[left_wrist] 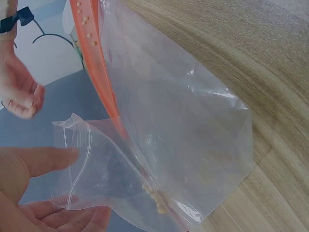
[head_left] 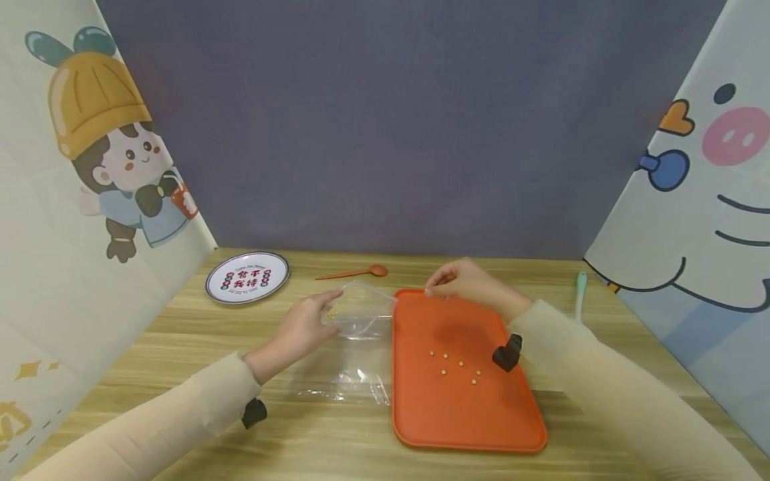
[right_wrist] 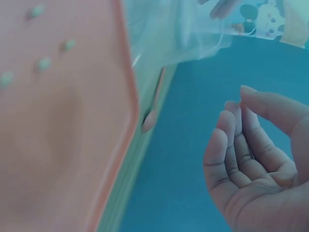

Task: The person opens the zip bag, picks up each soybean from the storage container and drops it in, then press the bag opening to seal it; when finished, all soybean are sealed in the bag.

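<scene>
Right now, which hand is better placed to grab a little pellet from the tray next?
Probably the right hand: it hovers near the orange tray, while the left hand holds the plastic bag.

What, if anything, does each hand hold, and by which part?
The left hand holds the bag by its zip end; for the right hand, I cannot tell.

Left forearm (head_left: 162, 417) and right forearm (head_left: 613, 381), both sleeved, angle inward from opposite sides. Left hand (head_left: 305, 325): thumb (left_wrist: 46, 159) extended, spaced from the fingers opposite. Right hand (head_left: 466, 284): thumb tip at index fingertip, remaining fingers (right_wrist: 219, 162) curled (palm visible from the right wrist). Hands apart.
</scene>
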A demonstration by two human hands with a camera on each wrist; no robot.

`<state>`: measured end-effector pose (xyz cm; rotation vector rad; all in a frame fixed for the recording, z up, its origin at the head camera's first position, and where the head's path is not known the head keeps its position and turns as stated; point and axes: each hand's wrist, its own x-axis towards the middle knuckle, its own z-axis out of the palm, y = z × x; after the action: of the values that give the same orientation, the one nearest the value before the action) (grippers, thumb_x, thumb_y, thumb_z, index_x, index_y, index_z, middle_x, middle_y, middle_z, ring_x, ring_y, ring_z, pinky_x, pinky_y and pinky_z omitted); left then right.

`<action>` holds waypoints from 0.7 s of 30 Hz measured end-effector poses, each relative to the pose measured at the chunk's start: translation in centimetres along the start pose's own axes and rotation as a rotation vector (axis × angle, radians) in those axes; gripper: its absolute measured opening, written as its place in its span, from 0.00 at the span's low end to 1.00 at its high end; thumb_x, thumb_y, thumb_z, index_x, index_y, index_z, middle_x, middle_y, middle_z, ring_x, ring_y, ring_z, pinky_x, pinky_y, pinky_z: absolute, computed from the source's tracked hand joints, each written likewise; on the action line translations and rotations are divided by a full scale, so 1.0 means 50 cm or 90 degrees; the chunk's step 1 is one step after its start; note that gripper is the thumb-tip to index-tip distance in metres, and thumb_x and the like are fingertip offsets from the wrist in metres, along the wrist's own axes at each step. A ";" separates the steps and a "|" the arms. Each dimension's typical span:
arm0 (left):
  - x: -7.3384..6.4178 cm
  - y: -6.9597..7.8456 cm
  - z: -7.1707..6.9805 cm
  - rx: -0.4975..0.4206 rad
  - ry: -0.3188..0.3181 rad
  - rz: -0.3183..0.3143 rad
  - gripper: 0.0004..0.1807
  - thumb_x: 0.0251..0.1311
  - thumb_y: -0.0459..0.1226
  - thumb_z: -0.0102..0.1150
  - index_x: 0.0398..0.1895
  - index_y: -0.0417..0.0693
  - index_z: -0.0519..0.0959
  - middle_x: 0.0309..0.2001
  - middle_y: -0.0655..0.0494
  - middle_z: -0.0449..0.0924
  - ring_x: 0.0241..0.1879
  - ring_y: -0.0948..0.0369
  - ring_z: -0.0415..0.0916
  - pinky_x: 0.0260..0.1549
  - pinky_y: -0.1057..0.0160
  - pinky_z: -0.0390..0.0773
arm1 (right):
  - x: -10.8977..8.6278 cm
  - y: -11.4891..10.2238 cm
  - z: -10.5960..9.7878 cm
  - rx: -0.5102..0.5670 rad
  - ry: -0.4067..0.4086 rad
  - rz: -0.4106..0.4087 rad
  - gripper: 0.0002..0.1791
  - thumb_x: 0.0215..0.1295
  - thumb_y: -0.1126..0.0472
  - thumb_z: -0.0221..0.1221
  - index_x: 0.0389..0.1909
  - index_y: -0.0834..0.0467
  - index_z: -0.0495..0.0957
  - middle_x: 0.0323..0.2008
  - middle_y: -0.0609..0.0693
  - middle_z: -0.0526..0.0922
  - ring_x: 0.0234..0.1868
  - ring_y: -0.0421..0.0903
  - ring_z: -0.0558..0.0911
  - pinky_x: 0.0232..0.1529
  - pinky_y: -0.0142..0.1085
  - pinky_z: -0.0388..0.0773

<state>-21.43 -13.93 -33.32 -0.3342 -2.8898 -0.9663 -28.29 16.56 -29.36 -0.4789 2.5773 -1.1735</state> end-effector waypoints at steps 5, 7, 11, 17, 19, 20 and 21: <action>0.001 0.000 0.001 0.003 0.000 -0.005 0.41 0.47 0.31 0.70 0.68 0.46 0.67 0.59 0.36 0.75 0.35 0.52 0.80 0.20 0.67 0.73 | 0.032 -0.044 0.030 0.040 0.003 -0.023 0.10 0.61 0.58 0.65 0.40 0.58 0.85 0.35 0.52 0.87 0.31 0.43 0.81 0.35 0.35 0.80; 0.001 0.000 0.001 0.003 -0.002 -0.008 0.41 0.47 0.31 0.70 0.68 0.46 0.67 0.59 0.35 0.76 0.31 0.53 0.78 0.20 0.67 0.73 | 0.046 -0.062 0.046 0.056 0.003 -0.028 0.10 0.60 0.59 0.65 0.40 0.59 0.85 0.36 0.53 0.88 0.30 0.42 0.81 0.34 0.34 0.80; 0.000 0.000 0.001 0.010 0.003 -0.005 0.41 0.46 0.31 0.71 0.68 0.47 0.68 0.58 0.36 0.77 0.39 0.50 0.81 0.25 0.65 0.76 | 0.069 -0.092 0.081 0.072 0.002 -0.036 0.10 0.59 0.60 0.66 0.39 0.60 0.85 0.36 0.52 0.88 0.27 0.41 0.81 0.33 0.34 0.81; 0.000 -0.001 0.001 0.018 0.010 0.008 0.40 0.46 0.32 0.71 0.67 0.46 0.69 0.56 0.37 0.78 0.48 0.46 0.80 0.36 0.59 0.81 | 0.094 -0.117 0.122 0.052 -0.003 -0.041 0.09 0.59 0.58 0.67 0.37 0.57 0.86 0.35 0.55 0.87 0.26 0.42 0.80 0.27 0.32 0.78; 0.000 -0.001 0.001 0.018 0.011 0.011 0.40 0.46 0.32 0.71 0.67 0.46 0.69 0.55 0.37 0.79 0.48 0.45 0.80 0.37 0.57 0.81 | 0.100 -0.119 0.130 0.038 0.004 -0.040 0.08 0.58 0.57 0.67 0.37 0.56 0.86 0.34 0.54 0.87 0.26 0.42 0.79 0.25 0.31 0.75; 0.000 -0.002 0.001 0.021 0.013 0.012 0.40 0.46 0.32 0.71 0.67 0.46 0.69 0.55 0.37 0.79 0.49 0.45 0.80 0.38 0.57 0.82 | 0.102 -0.120 0.133 0.035 0.008 -0.040 0.08 0.58 0.58 0.67 0.36 0.56 0.86 0.33 0.55 0.87 0.26 0.43 0.79 0.24 0.31 0.74; 0.000 -0.002 0.001 0.023 0.014 0.012 0.40 0.45 0.32 0.71 0.67 0.47 0.69 0.55 0.37 0.79 0.49 0.46 0.80 0.38 0.57 0.82 | 0.104 -0.121 0.135 0.034 0.012 -0.040 0.07 0.58 0.58 0.67 0.36 0.56 0.86 0.33 0.55 0.87 0.26 0.44 0.79 0.23 0.30 0.73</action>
<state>-21.47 -13.95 -33.41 -0.3457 -2.8757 -0.9071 -29.38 6.17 -29.59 -0.5442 2.5569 -1.2693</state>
